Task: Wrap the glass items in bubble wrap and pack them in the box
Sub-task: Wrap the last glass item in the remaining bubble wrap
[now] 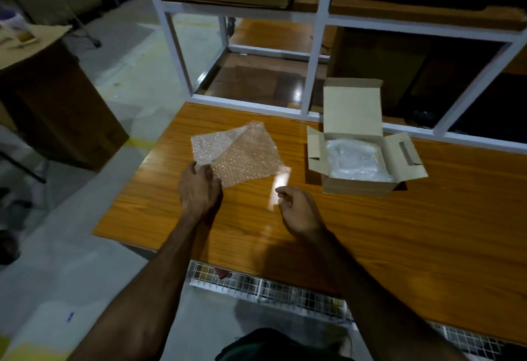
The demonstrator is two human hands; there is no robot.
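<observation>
Both our arms reach out over the table (399, 232). Our left hand (199, 186) sits palm down at the near corner of the bubble wrap (242, 152), fingers curled over that edge and gripping it. Our right hand (299, 212) hovers just right of it, fingers bent, thumb and forefinger pinching a pale glossy strip (280, 189) that stands up from the fingertips; what it is made of we cannot tell, and its top end blurs against the sheet's near right corner.

The wrap lies flat on the wood, a rough square of clear dimpled film, with its far left corner folded over so a doubled, whiter triangle shows. The tabletop is smooth orange wood-grain laminate with a sheen.

To the right, apart from the sheet, stands the box (359, 184): plain brown cardboard, back lid upright, side flaps spread. Inside it sits a bundle (353, 158) of shiny clear wrap, filling most of the opening.

Behind the table rises a white metal rack (313, 75).
</observation>
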